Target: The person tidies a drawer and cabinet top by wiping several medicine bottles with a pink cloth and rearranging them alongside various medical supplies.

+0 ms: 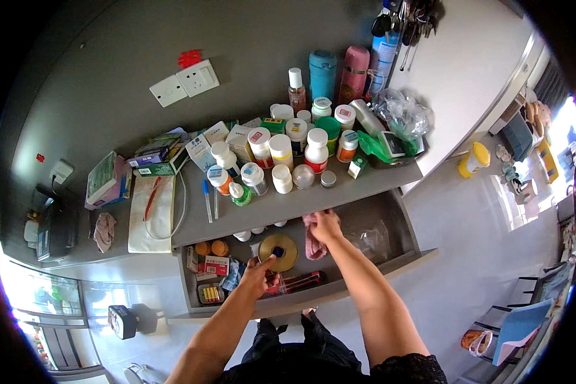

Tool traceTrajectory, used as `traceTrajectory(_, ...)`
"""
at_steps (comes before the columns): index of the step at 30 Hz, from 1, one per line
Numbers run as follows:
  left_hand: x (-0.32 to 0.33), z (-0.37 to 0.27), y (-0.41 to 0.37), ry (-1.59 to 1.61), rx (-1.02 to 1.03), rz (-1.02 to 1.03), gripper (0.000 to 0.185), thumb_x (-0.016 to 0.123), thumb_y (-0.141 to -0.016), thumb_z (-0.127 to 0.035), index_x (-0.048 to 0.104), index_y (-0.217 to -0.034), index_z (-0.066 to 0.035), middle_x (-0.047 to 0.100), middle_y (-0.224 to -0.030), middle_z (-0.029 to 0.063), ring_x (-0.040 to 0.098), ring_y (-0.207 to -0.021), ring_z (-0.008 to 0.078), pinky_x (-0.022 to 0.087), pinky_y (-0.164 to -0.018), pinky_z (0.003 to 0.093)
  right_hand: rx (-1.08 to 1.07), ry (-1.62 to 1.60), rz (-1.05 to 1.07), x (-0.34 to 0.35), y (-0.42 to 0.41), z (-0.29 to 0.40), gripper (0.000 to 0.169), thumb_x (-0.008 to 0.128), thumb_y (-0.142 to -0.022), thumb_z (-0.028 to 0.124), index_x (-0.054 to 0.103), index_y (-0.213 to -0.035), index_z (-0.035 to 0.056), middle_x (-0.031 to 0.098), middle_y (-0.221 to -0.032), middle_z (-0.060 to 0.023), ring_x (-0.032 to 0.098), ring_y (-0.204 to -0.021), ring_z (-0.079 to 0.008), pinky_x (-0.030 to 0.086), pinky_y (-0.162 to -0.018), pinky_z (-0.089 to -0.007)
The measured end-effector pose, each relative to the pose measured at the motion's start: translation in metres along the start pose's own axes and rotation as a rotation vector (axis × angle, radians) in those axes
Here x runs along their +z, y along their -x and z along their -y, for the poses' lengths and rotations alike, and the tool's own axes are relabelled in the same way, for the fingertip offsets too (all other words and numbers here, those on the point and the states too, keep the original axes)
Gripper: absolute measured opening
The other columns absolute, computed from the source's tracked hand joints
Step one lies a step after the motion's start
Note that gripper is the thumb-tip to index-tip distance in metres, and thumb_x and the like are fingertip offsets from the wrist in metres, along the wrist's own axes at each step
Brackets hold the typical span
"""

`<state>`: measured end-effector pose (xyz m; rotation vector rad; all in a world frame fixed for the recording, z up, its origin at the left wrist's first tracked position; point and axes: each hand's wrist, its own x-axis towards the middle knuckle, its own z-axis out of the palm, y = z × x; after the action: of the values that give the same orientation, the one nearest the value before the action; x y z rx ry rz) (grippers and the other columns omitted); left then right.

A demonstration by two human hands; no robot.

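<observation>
An open drawer (288, 307) of the grey cabinet lies before me. My right hand (325, 225) holds a pink cloth (315, 246) against the drawer floor, towards the back. My left hand (259, 279) is at the near rim of a round gold disc (288, 257) with a dark blue centre, thumb over its edge and fingers partly hidden. Beside that hand lie a red-and-black tool (307, 281), a blue plastic packet (234, 273), a red-and-white box (217, 265) and a pack of batteries (211, 294). Two orange-lidded jars (220, 248) stand in the left back corner.
Above the drawer, the countertop (249, 222) carries many pill bottles (317, 150), medicine boxes, a blue tumbler (322, 72) and a pink flask (354, 72). Two pens (207, 201) lie near its edge. Clear plastic (372, 240) sits in the drawer's right part. Keys (413, 21) hang at upper right.
</observation>
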<state>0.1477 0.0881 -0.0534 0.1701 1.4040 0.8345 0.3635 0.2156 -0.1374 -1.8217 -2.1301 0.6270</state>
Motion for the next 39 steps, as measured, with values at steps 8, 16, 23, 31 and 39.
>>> traceTrajectory(8,-0.007,0.011,-0.02,-0.005,-0.058,0.101,0.062,0.074,-0.076,-0.022,0.032,-0.12,-0.01,0.054,-0.087,0.0159,0.056,-0.057,0.0242,0.046,-0.045,0.0359,-0.05,0.436,0.727,-0.025,0.023,0.045,0.109,0.074,-0.064,0.02,0.002,-0.146,0.0236,-0.002,-0.152,-0.011,-0.001,-0.139,-0.0356,0.016,-0.106,-0.0544)
traceTrajectory(16,0.047,0.021,-0.048,-0.061,-0.082,0.162,0.061,0.074,-0.076,-0.024,0.034,-0.121,-0.013,0.055,-0.086,0.0139,0.056,-0.066,0.0243,0.047,-0.048,0.0355,0.477,0.311,0.489,-0.057,-0.025,-0.071,0.063,0.043,-0.081,0.035,0.028,-0.141,0.0217,0.026,-0.145,-0.012,0.021,-0.134,-0.033,0.015,-0.107,-0.0532)
traceTrajectory(23,0.088,0.025,-0.092,-0.005,-0.06,0.236,0.041,0.07,-0.08,-0.03,0.048,-0.109,-0.013,0.058,-0.081,0.009,0.057,-0.059,0.0216,0.048,-0.047,0.0345,0.622,0.311,0.188,-0.048,0.004,-0.153,0.056,0.038,-0.091,0.025,0.024,-0.143,0.0111,0.024,-0.145,-0.021,0.029,-0.132,-0.0362,0.028,-0.105,-0.0432)
traceTrajectory(31,0.115,0.025,-0.128,0.12,0.045,-0.038,0.033,0.068,-0.081,-0.032,0.051,-0.105,-0.016,0.057,-0.089,0.0048,0.056,-0.066,0.0214,0.048,-0.049,0.0324,0.452,0.38,0.638,-0.077,0.02,-0.051,0.062,0.054,-0.085,0.021,0.028,-0.14,0.008,0.037,-0.137,-0.0221,0.045,-0.118,-0.0401,0.045,-0.091,-0.0413)
traceTrajectory(39,0.087,0.047,-0.179,0.148,0.008,0.032,0.038,0.069,-0.08,-0.024,0.05,-0.113,-0.018,0.057,-0.103,0.0047,0.057,-0.072,0.0222,0.047,-0.052,0.0343,0.274,0.131,0.269,-0.05,0.015,-0.055,0.059,0.061,-0.076,0.021,0.039,-0.131,0.0159,0.046,-0.123,-0.0193,0.05,-0.109,-0.0398,0.047,-0.087,-0.0458)
